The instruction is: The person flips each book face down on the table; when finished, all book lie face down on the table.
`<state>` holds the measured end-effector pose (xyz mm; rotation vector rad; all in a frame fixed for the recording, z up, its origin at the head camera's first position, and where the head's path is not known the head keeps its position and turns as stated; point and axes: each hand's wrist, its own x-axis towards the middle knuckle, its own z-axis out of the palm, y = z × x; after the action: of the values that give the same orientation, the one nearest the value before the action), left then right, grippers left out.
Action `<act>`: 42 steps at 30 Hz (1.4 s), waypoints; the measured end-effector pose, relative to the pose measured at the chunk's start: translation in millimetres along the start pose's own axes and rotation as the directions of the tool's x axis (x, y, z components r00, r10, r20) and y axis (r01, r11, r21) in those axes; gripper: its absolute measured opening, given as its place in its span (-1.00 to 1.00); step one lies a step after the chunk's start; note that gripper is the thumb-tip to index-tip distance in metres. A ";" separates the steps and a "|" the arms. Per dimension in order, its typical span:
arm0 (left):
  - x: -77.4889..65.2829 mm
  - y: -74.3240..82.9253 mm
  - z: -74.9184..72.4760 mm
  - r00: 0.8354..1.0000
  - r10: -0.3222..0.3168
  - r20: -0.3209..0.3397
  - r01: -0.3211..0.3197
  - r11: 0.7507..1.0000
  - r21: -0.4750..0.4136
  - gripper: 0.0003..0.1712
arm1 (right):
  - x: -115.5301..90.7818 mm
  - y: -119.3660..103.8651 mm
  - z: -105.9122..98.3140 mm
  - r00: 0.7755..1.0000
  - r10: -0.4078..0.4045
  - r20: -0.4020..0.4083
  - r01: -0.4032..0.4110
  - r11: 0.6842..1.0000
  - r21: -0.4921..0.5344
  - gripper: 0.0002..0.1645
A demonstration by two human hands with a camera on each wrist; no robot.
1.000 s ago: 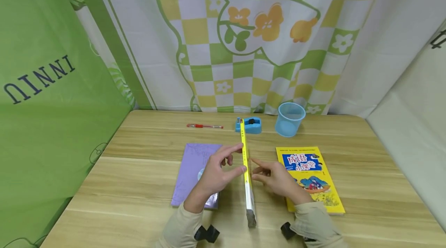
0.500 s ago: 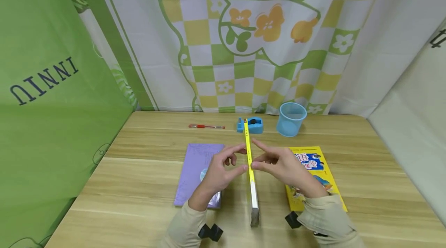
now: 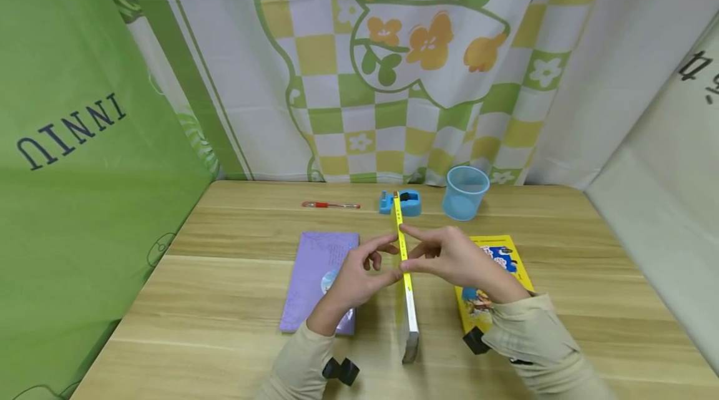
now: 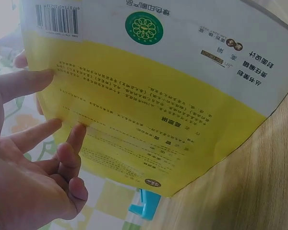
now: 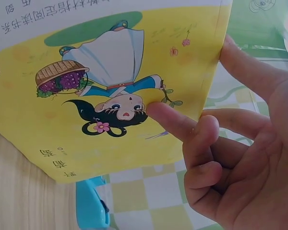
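A yellow-and-white book (image 3: 409, 309) stands upright on its edge on the table, its narrow top side facing the head camera. On its left, my left hand (image 3: 359, 272) has thumb and fingertips against the back cover (image 4: 129, 110), which bears a barcode and a green round seal. From the other side my right hand (image 3: 455, 259) touches it. In the right wrist view its thumb and index fingertip lie along the edge, while another fingertip presses the front cover (image 5: 110, 81) with its drawing of a girl and a grape basket. The remaining right fingers curl loosely.
A purple book (image 3: 306, 291) lies left of the hands. Another yellow book (image 3: 477, 309) lies at right, partly under the right forearm. Farther back are a red pen (image 3: 331, 205), a blue tape dispenser (image 3: 414, 203) and a light blue cup (image 3: 465, 197). A patterned curtain (image 3: 359, 100) hangs behind.
My right hand has moved forward and its fingertips have come to the upright book from a little to its right. The book has shifted slightly right, with the left hand following.
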<state>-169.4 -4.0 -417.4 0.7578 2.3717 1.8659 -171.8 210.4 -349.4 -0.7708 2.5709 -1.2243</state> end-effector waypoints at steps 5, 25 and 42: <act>0.3 -2.2 0.8 1.000 0.009 -0.001 -0.009 1.000 -0.003 -0.35 | 0.6 -0.3 -0.5 1.000 -0.009 0.004 0.009 1.000 -0.010 -0.17; 0.6 -24.2 18.0 0.991 -0.123 0.052 0.118 0.989 0.091 -0.32 | -15.0 -0.3 -9.8 0.970 0.242 -0.031 -0.236 0.963 0.126 -0.15; -1.8 -23.2 29.0 0.989 -0.147 0.006 0.140 0.948 0.286 -0.33 | -30.2 24.6 -1.9 0.879 0.450 -0.158 -0.378 0.860 0.342 -0.20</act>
<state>-166.9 17.8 -447.4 0.6004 2.6321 1.4696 -156.2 240.5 -368.6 0.0044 2.4419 -1.5704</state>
